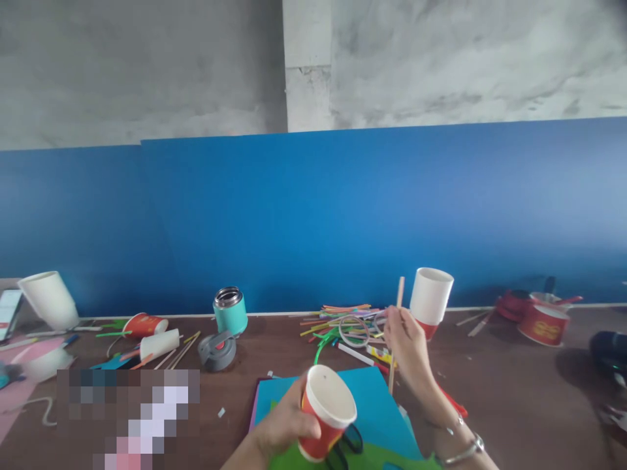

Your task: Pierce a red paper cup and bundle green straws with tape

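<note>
Paper cup point(329, 406), red-walled with a white rim, sits in the left hand's point(290, 421) grasp above a blue sheet point(379, 408); its round white end, bearing one small dark dot, faces up, and its long axis leans rightward at the top. The right hand point(407, 341) pinches one slim, pale stick point(400, 291), nearly vertical, just left of a white-and-red cup point(432, 292). Farther left are one teal flask point(231, 317), one grey lid point(219, 353) and two toppled cups point(160, 344).

Count: 1 near cup point(325, 414), 1 held stick point(400, 292), 1 flask point(230, 317), 1 lid point(219, 354).
Lying left: 1 red cup point(141, 324), 1 white cup point(161, 343). Far coloured strips point(333, 321): too tangled to count.
</note>
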Available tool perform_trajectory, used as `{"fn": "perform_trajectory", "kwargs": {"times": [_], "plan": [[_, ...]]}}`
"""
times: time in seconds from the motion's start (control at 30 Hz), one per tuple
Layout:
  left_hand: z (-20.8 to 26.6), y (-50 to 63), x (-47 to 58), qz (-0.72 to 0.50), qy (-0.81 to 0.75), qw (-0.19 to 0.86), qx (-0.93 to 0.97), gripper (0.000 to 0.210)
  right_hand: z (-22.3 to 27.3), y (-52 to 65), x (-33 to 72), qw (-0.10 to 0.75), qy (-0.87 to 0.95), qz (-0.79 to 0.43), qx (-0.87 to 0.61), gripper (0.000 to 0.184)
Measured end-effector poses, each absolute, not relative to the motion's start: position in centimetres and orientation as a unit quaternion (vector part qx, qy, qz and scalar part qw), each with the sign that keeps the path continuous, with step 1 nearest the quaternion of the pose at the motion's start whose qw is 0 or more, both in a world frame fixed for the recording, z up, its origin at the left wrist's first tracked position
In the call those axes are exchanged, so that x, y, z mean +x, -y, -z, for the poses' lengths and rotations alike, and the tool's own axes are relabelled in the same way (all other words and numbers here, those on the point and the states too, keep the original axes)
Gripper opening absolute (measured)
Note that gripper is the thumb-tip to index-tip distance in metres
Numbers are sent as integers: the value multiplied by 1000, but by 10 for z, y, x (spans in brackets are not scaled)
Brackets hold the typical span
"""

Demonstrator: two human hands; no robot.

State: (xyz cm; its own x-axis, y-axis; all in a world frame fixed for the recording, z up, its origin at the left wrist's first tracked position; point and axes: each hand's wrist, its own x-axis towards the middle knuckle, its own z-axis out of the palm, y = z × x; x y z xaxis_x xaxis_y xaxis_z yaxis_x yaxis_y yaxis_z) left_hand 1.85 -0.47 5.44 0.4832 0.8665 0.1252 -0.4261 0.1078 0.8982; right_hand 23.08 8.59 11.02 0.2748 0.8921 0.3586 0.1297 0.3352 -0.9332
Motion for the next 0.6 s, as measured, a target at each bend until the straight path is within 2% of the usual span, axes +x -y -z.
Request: {"fn": "perform_trajectory", "kwargs": {"times": [0.07, 0.2, 0.27, 0.4, 0.6], "plan": [[-58, 1, 17, -490, -240, 684, 484, 78, -113, -84, 225, 580, 570, -327, -482, 40], [-65, -2, 19, -506, -248, 657, 501, 72, -116, -67, 201, 381, 702, -410, -440, 35], [-66, -2, 21, -513, -237, 649, 510, 73, -115, -59, 192, 319, 727, -439, -420, 28], [-63, -3, 23, -531, -221, 636, 515, 73, -109, -52, 185, 311, 716, -434, -450, 17], [-61, -6, 24, -563, -233, 616, 498, 72, -104, -56, 185, 331, 721, -387, -470, 11]]}}
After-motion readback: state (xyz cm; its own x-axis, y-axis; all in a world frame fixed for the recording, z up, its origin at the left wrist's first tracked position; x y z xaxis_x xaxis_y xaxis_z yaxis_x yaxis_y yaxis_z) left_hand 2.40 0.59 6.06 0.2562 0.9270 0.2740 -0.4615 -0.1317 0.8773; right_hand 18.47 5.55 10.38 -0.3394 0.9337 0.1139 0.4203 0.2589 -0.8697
